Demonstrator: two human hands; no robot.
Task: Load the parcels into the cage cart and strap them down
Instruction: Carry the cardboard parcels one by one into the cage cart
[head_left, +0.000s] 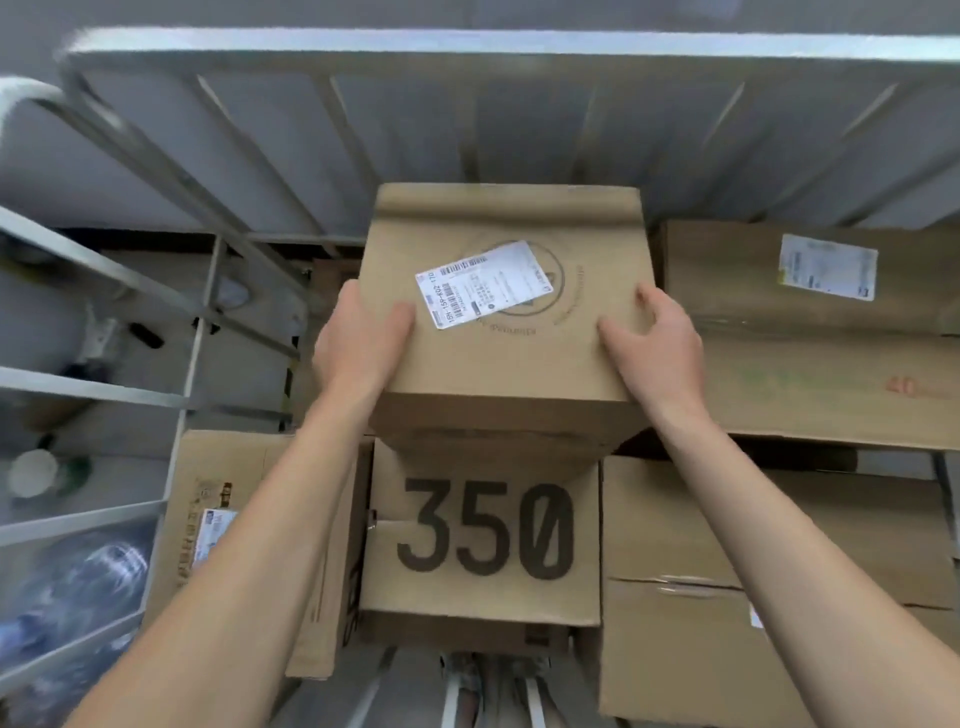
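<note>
I hold a brown cardboard parcel (511, 338) with a white shipping label on top, above the boxes inside the cage cart (322, 47). My left hand (358, 338) grips its left side with the thumb lying on the top face. My right hand (654, 343) grips the right side, thumb and fingers over the top edge. Below it sits a box printed "350" (483, 540). A tall box (249, 530) stands to the left, a wide labelled box (810, 332) at the back right, and another box (691, 587) at the front right.
The cart's metal bars rise behind the parcel, and its left wall (104, 384) runs along the left. Beyond that wall are blurred items on the floor, including a plastic-wrapped bundle (78, 587). My shoes (493, 691) show at the bottom.
</note>
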